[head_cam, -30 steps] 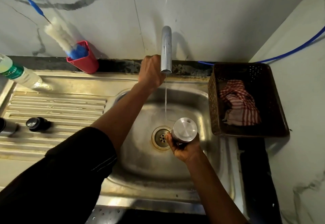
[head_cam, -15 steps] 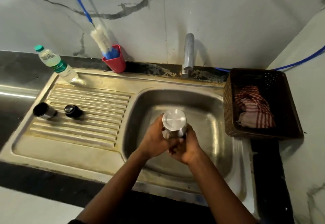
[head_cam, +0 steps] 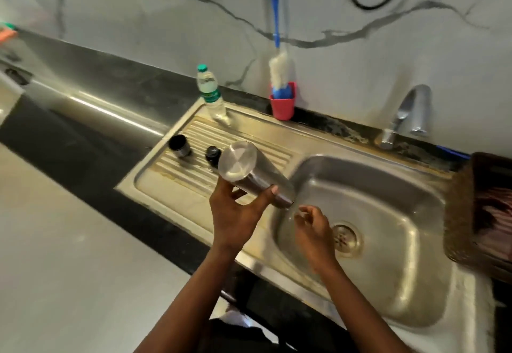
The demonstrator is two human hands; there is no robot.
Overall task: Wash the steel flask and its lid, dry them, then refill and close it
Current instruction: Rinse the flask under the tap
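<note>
Shiny steel sink [head_cam: 401,186] sits in a dark table [head_cam: 77,142]. Over its bowl the right hand [head_cam: 315,231] has a loose, empty grip. At 10 o'clock from it, the left hand [head_cam: 235,214] has its grip round the steel flask [head_cam: 255,175], tipped with its mouth down. Farther, at 10 o'clock from the flask, the black lid [head_cam: 212,154] and a steel cup [head_cam: 180,145] stand on the drain board [head_cam: 171,183].
</note>
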